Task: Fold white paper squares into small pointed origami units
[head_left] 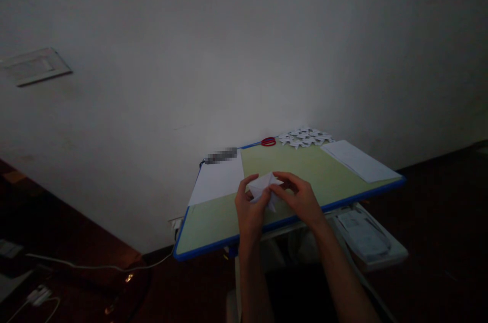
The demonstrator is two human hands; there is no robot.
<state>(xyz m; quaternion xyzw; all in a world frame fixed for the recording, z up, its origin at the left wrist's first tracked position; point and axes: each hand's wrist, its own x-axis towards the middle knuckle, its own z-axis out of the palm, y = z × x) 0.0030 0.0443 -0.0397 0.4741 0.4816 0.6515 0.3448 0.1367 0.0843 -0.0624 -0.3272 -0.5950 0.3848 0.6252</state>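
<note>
Fingers (pixel 290 176), left hand (pixel 249 211) and right hand (pixel 306 201), pinch one folded paper (pixel 260 184).
Open table (pixel 282 160) beyond; one scissors (pixel 263 142) at far edge.

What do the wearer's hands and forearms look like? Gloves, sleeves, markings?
Left hand and right hand: five-fingered, no gloves visible. Left forearm and right forearm: slim, no sleeves, watch, bands or cables visible. Too dim to rule out rings or small markings.

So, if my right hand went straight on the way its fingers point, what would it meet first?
The folded white paper, which your right hand is touching; beyond it, your left hand looks next in line, though depth is hard to judge from one view.
</note>
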